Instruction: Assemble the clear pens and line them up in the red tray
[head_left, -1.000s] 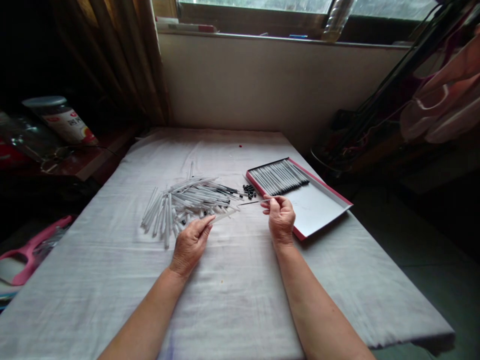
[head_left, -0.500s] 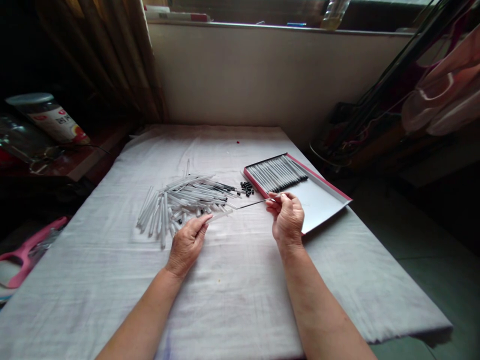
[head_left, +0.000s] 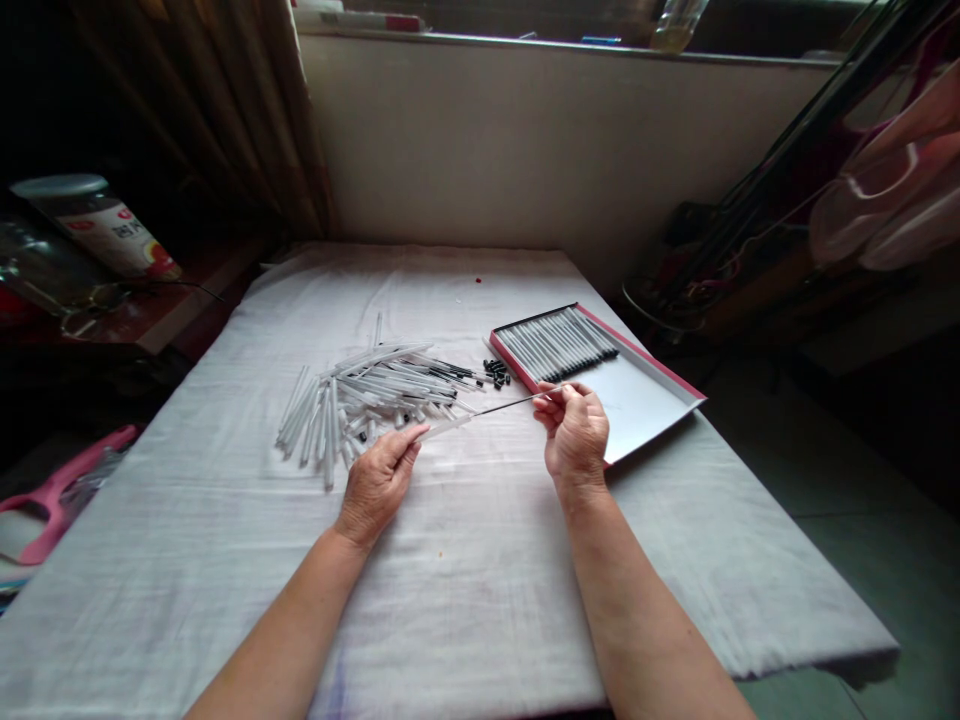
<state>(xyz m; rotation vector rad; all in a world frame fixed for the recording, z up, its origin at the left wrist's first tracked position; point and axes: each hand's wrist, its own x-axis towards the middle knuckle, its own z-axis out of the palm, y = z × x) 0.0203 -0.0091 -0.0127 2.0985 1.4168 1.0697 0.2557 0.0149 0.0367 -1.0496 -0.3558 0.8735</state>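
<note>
"Holding what, that left hand [head_left: 379, 485]?"

"A pale tube [head_left: 448, 427], pinched by its near end between thumb and fingers. That leaves the far end bare and aimed towards the other hand, probably so that nothing covers it."

"And the right hand [head_left: 576, 430]?"

"Thumb and fingers pressed together on a thin dark rod [head_left: 506, 406], well back from its tip. Gripped there, the tip would likely be easy to see and steer."

"Is the tip inside the tube?"

"It meets the tube's far end, roughly in line with it. Whether it sits within or only at the mouth, I cannot tell."

"Why work over that patch of tablecloth [head_left: 450, 620]?"

"For reach, I'd guess. A loose pile of tubes and rods [head_left: 367, 385] lies just beyond the left hand, and small black caps [head_left: 496, 374] are gathered between it and the red-edged tray [head_left: 652, 395]."

"What does the tray hold?"

"Pale sticks [head_left: 559, 343] side by side towards its far end, their black ends all facing the near side. Laid one way round, they presumably pack neatly."

"Anything further out?"

"A lidded jar [head_left: 124, 235] off to the left, well apart from the hands."
</note>
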